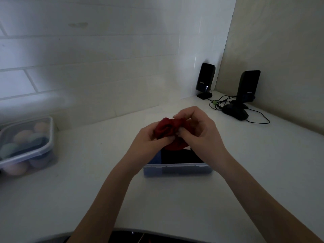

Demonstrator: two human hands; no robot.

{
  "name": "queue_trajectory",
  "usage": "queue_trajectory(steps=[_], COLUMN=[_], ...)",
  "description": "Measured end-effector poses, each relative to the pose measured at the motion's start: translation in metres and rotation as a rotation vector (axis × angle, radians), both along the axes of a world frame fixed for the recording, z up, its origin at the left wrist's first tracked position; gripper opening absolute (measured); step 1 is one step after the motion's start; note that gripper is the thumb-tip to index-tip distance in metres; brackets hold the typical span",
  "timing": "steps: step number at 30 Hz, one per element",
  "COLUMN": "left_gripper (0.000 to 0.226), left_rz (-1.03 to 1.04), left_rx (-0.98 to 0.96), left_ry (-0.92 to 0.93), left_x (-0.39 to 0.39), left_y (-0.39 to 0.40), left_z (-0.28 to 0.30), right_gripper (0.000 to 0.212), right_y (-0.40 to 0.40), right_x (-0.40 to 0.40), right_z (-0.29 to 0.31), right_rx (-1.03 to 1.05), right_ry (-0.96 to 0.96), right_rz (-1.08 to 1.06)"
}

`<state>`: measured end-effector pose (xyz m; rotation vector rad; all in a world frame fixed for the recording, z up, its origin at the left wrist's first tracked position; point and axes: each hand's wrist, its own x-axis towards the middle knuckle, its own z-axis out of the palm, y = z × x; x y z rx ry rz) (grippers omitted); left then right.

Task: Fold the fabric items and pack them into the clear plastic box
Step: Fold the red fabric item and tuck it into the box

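Observation:
A bunched dark red fabric item (166, 129) hangs above the middle of the white counter, gripped from both sides. My left hand (150, 139) pinches its left and lower edge. My right hand (198, 127) closes over its right side and hides that part. Right beneath them stands the clear plastic box (177, 170), its near wall facing me. Inside it lie a black fabric piece (180, 156) and a blue one (156, 158), both partly covered by my forearms.
A second lidded clear container (26, 146) holding several pastel rolled items sits at the left edge. Two black speakers (205, 79) (245, 92) with trailing cables (220, 102) stand in the back right corner. A tiled wall rises behind the white counter (87, 172).

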<state>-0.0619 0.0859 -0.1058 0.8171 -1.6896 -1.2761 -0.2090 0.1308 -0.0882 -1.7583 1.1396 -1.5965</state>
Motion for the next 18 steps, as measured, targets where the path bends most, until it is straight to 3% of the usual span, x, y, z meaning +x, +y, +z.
queue_trajectory(steps=[5, 10, 12, 18], left_gripper=[0.025, 0.017, 0.024, 0.027], left_rz=[0.031, 0.005, 0.030, -0.009], left_rx=[0.063, 0.156, 0.207, 0.192], left_ry=[-0.001, 0.033, 0.089, 0.028], left_x=[0.003, 0.005, 0.007, 0.014], left_y=[0.001, 0.001, 0.001, 0.002], left_z=[0.001, 0.003, 0.004, 0.005], right_gripper=[0.037, 0.036, 0.031, 0.019], right_y=[0.001, -0.001, -0.003, -0.006], right_x=[0.010, 0.015, 0.015, 0.015], right_z=[-0.001, 0.001, 0.002, 0.003], right_rx=[0.108, 0.233, 0.267, 0.466], right_ry=[-0.077, 0.001, 0.060, -0.150], right_rz=[-0.007, -0.021, -0.041, 0.088])
